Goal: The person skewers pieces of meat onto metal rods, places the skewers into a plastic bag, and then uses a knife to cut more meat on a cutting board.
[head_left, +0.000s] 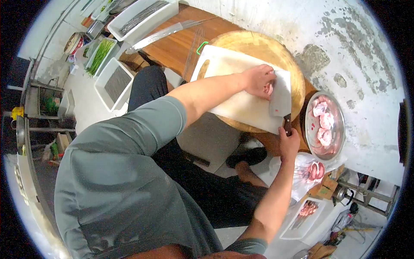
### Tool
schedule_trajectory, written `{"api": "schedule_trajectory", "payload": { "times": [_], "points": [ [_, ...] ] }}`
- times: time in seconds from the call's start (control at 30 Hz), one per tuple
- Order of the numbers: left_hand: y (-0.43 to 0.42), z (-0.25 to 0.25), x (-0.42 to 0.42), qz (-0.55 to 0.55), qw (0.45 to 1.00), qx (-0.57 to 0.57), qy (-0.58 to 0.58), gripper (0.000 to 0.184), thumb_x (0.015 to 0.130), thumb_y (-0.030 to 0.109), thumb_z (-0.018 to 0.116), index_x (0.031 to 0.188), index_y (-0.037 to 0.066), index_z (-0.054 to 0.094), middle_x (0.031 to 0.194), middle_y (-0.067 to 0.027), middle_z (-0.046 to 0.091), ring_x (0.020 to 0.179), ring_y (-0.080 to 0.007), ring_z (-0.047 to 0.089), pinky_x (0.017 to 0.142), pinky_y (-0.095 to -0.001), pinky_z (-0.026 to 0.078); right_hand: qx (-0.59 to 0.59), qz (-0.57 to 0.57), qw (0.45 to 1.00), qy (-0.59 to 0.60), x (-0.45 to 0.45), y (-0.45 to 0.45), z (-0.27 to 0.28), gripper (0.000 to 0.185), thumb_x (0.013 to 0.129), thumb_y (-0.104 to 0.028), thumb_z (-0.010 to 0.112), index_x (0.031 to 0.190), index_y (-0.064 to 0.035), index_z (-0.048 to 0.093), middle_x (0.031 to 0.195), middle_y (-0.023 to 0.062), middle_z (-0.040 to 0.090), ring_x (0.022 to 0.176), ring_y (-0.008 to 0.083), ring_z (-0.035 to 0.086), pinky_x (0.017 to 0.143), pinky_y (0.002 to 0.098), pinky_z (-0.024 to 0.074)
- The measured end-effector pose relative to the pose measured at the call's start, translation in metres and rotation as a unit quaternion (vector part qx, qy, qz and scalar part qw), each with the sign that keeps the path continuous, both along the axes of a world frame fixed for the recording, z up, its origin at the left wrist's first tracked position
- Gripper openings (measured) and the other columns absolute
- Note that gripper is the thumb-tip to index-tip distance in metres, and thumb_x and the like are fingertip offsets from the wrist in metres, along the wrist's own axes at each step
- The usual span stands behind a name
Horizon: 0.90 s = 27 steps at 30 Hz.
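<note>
A white cutting board (pixel 241 108) lies on a round wooden chopping block (pixel 258 39). Bent over the board, my left hand (pixel 258 81) has its fingers curled on a small pale pink piece of meat (pixel 270 90), which they mostly hide. My right hand (pixel 289 141) grips the dark handle of a cleaver (pixel 281 101) near the board's corner. The cleaver's wide blade is over the right end of the board, right beside my left fingertips. Whether the edge touches the meat, I cannot tell.
Beside the block stands a metal bowl (pixel 340 140) with several pink meat pieces (pixel 326 121). Below it hangs a plastic bag (pixel 302 183) with meat. White trays (pixel 113 84) and green vegetables (pixel 100 56) are at the upper left. A rough wall (pixel 362 56) borders the table.
</note>
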<state>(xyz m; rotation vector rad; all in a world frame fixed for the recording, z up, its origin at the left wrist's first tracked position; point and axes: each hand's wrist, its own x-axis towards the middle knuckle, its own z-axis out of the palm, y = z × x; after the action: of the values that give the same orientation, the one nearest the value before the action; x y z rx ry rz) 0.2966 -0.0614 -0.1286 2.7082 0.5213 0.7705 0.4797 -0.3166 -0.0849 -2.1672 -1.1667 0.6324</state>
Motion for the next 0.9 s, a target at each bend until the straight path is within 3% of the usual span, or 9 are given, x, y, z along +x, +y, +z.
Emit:
{"api": "schedule_trajectory", "payload": {
  "times": [0.1, 0.17, 0.2, 0.27, 0.33, 0.47, 0.57, 0.7, 0.9],
  "points": [
    [0.006, -0.014, 0.002, 0.004, 0.989, -0.125, 0.081, 0.052, 0.073, 0.046, 0.076, 0.103, 0.006, 0.062, 0.117, -0.0157, 0.055, 0.120, -0.0353, 0.050, 0.102, -0.0403, 0.044, -0.019, 0.010, 1.000, 0.005, -0.001, 0.002, -0.004, 0.043, 0.084, -0.036, 0.075, 0.103, 0.0016, 0.067, 0.097, 0.0205, 0.072, 0.092, 0.0384, 0.068, 0.082, 0.0455, 0.0518],
    [-0.005, 0.007, -0.008, 0.054, 0.993, -0.070, 0.074, 0.042, 0.076, 0.038, 0.073, 0.102, 0.007, 0.062, 0.117, -0.0161, 0.056, 0.119, -0.0354, 0.051, 0.101, -0.0404, 0.045, 0.005, 0.005, 1.000, 0.009, -0.007, 0.002, -0.004, 0.040, 0.084, -0.033, 0.075, 0.101, 0.0034, 0.067, 0.090, 0.0162, 0.071, 0.082, 0.0281, 0.066, 0.078, 0.0397, 0.0510],
    [-0.009, 0.019, -0.012, 0.067, 0.987, -0.120, 0.079, 0.039, 0.077, 0.035, 0.073, 0.101, 0.007, 0.062, 0.116, -0.0167, 0.056, 0.119, -0.0358, 0.051, 0.101, -0.0406, 0.045, 0.018, 0.003, 1.000, 0.011, -0.012, 0.003, -0.003, 0.039, 0.084, -0.031, 0.075, 0.100, 0.0042, 0.067, 0.086, 0.0141, 0.070, 0.078, 0.0229, 0.065, 0.075, 0.0368, 0.0506],
    [-0.020, 0.037, -0.013, 0.084, 0.968, -0.218, 0.087, 0.031, 0.079, 0.029, 0.072, 0.099, 0.008, 0.062, 0.114, -0.0180, 0.056, 0.119, -0.0367, 0.051, 0.100, -0.0412, 0.046, -0.020, 0.006, 1.000, 0.004, -0.022, 0.006, 0.006, 0.043, 0.084, -0.035, 0.075, 0.104, 0.0023, 0.067, 0.095, 0.0191, 0.071, 0.089, 0.0346, 0.067, 0.082, 0.0429, 0.0513],
    [-0.033, 0.034, -0.009, 0.169, 0.969, -0.180, 0.009, 0.026, 0.078, 0.025, 0.072, 0.095, 0.007, 0.062, 0.112, -0.0187, 0.057, 0.117, -0.0379, 0.052, 0.099, -0.0430, 0.046, -0.038, 0.006, 0.999, -0.032, -0.035, 0.006, 0.011, 0.046, 0.085, -0.037, 0.074, 0.109, 0.0010, 0.066, 0.101, 0.0233, 0.071, 0.097, 0.0423, 0.067, 0.087, 0.0473, 0.0515],
    [-0.048, 0.021, 0.003, 0.281, 0.946, -0.136, -0.089, 0.020, 0.078, 0.018, 0.070, 0.091, 0.004, 0.064, 0.110, -0.0193, 0.059, 0.114, -0.0401, 0.052, 0.098, -0.0460, 0.046, -0.032, 0.000, 0.999, 0.033, -0.069, 0.008, 0.022, 0.049, 0.086, -0.039, 0.073, 0.111, 0.0024, 0.064, 0.103, 0.0260, 0.069, 0.097, 0.0450, 0.066, 0.086, 0.0495, 0.0516],
    [-0.044, 0.006, 0.010, 0.303, 0.935, -0.072, -0.172, 0.019, 0.080, 0.017, 0.069, 0.093, 0.003, 0.066, 0.114, -0.0200, 0.059, 0.115, -0.0406, 0.051, 0.100, -0.0463, 0.044, -0.016, -0.014, 0.999, 0.039, -0.090, 0.007, 0.016, 0.046, 0.085, -0.040, 0.073, 0.100, 0.0031, 0.065, 0.095, 0.0243, 0.070, 0.092, 0.0444, 0.067, 0.083, 0.0505, 0.0514],
    [-0.040, 0.012, 0.005, 0.311, 0.924, -0.137, -0.175, 0.024, 0.083, 0.017, 0.067, 0.102, 0.002, 0.068, 0.116, -0.0188, 0.060, 0.117, -0.0375, 0.051, 0.104, -0.0433, 0.042, -0.006, -0.028, 0.997, 0.070, -0.110, 0.013, 0.014, 0.043, 0.085, -0.037, 0.073, 0.097, 0.0030, 0.064, 0.094, 0.0255, 0.070, 0.091, 0.0442, 0.067, 0.082, 0.0493, 0.0517],
    [-0.036, 0.027, 0.017, 0.294, 0.921, -0.174, -0.185, 0.025, 0.083, 0.019, 0.068, 0.101, 0.002, 0.070, 0.114, -0.0186, 0.062, 0.116, -0.0378, 0.053, 0.103, -0.0435, 0.043, 0.025, -0.052, 0.994, 0.096, -0.111, 0.008, 0.042, 0.042, 0.085, -0.034, 0.072, 0.102, 0.0048, 0.066, 0.095, 0.0260, 0.070, 0.092, 0.0434, 0.067, 0.084, 0.0477, 0.0514]
  ]
}}
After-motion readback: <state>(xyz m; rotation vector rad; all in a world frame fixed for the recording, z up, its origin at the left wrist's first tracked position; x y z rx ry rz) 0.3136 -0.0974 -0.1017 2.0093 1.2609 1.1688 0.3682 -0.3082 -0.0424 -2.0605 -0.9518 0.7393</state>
